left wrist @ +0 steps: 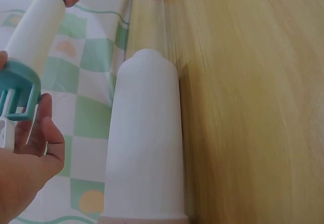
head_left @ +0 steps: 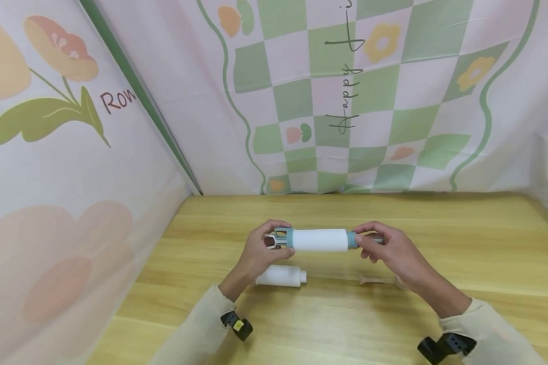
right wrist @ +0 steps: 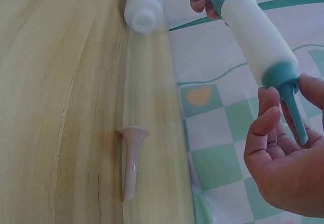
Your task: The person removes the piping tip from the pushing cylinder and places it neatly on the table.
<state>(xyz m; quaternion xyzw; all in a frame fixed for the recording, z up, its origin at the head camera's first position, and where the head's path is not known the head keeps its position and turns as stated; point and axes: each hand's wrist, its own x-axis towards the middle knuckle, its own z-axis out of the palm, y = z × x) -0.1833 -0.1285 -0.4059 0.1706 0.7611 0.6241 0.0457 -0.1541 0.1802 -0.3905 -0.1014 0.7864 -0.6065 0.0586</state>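
Both hands hold a white tube-like dispenser [head_left: 320,240] with teal ends, level above the wooden table in the head view. My left hand [head_left: 261,247] grips its teal frame-like end [left wrist: 23,85], where a white part [left wrist: 7,133] sticks out. At the other end, my right hand [head_left: 387,246] pinches the teal collar [right wrist: 280,74] of the tapered nozzle [right wrist: 294,114] between thumb and fingers. Below the left hand, a second white cylinder [head_left: 280,276] with a narrower neck lies on its side; the left wrist view shows its pinkish base [left wrist: 144,220].
On the wooden table [head_left: 347,324], a pale pink nozzle [right wrist: 132,158] with a flared end lies near the right forearm. A checked cloth [head_left: 329,101] hangs behind the table, and a flowered cloth [head_left: 73,182] hangs along the left side.
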